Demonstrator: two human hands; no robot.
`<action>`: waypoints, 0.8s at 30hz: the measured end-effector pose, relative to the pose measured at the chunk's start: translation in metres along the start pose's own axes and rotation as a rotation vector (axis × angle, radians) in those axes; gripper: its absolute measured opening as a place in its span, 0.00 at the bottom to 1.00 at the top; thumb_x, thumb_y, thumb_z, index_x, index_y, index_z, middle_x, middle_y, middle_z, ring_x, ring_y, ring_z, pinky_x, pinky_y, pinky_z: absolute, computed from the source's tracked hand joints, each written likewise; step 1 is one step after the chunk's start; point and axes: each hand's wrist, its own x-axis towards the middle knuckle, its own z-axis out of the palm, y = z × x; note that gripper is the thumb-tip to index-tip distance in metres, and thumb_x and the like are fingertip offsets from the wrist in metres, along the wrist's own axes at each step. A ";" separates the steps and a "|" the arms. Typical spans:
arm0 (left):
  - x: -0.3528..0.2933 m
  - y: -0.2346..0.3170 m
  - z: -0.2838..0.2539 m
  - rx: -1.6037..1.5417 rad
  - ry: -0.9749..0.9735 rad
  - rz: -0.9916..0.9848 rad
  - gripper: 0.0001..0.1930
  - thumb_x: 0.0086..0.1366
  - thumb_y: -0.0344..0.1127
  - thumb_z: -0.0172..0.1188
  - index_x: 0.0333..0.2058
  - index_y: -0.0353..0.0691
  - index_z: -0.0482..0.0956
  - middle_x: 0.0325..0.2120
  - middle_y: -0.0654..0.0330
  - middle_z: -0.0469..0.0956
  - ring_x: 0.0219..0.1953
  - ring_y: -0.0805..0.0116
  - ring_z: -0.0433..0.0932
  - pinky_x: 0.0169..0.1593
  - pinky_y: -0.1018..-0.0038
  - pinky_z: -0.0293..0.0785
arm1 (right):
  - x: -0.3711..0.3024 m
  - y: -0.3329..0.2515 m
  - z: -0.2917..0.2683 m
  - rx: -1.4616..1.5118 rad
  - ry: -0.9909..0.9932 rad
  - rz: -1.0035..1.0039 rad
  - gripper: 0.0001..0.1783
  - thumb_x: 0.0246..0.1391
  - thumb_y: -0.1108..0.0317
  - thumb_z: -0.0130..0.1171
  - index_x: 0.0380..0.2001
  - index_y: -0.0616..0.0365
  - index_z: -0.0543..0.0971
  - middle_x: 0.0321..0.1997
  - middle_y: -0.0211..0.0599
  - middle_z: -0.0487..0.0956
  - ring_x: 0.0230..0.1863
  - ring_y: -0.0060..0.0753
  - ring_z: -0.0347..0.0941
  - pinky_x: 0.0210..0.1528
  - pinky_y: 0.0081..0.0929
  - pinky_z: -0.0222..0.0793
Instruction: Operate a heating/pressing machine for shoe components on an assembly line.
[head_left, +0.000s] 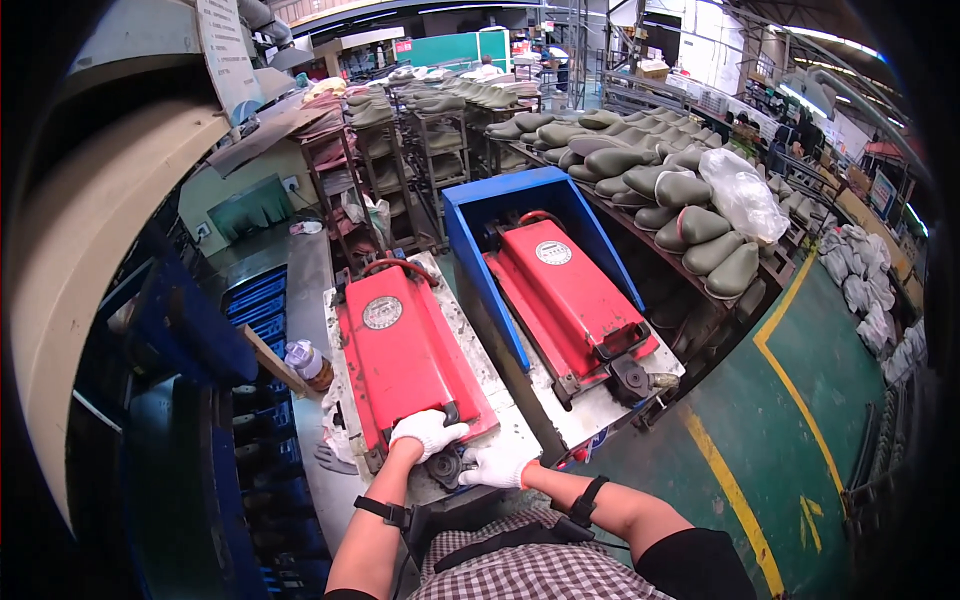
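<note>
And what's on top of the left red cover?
The cover has a pale round label and, at its near end, a black handle. The left hand hides part of that end; what's beneath can't be seen.

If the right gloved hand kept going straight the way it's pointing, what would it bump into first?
The right hand points leftward, so it would most likely meet the dark round knob at the front of the nearer red lid. The fingertips may already touch it; depth is unclear.
</note>
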 end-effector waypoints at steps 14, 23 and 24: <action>0.003 -0.004 0.002 0.019 0.005 0.053 0.38 0.61 0.70 0.57 0.42 0.33 0.86 0.42 0.41 0.85 0.47 0.45 0.84 0.53 0.58 0.76 | -0.002 -0.005 -0.003 -0.013 -0.023 0.042 0.34 0.60 0.41 0.61 0.56 0.60 0.78 0.53 0.53 0.83 0.57 0.52 0.79 0.59 0.42 0.71; 0.002 -0.004 0.003 0.026 0.012 0.047 0.37 0.62 0.70 0.56 0.43 0.35 0.86 0.43 0.42 0.85 0.48 0.45 0.84 0.54 0.57 0.76 | 0.001 -0.001 0.001 -0.049 -0.027 0.084 0.35 0.59 0.39 0.61 0.57 0.58 0.78 0.53 0.52 0.83 0.57 0.50 0.79 0.60 0.41 0.71; 0.002 -0.004 0.004 0.033 0.011 0.048 0.37 0.62 0.70 0.56 0.43 0.35 0.86 0.43 0.42 0.85 0.47 0.45 0.84 0.53 0.57 0.77 | 0.002 0.000 0.002 -0.048 -0.031 0.087 0.35 0.59 0.39 0.61 0.57 0.58 0.78 0.53 0.52 0.83 0.57 0.50 0.79 0.60 0.41 0.71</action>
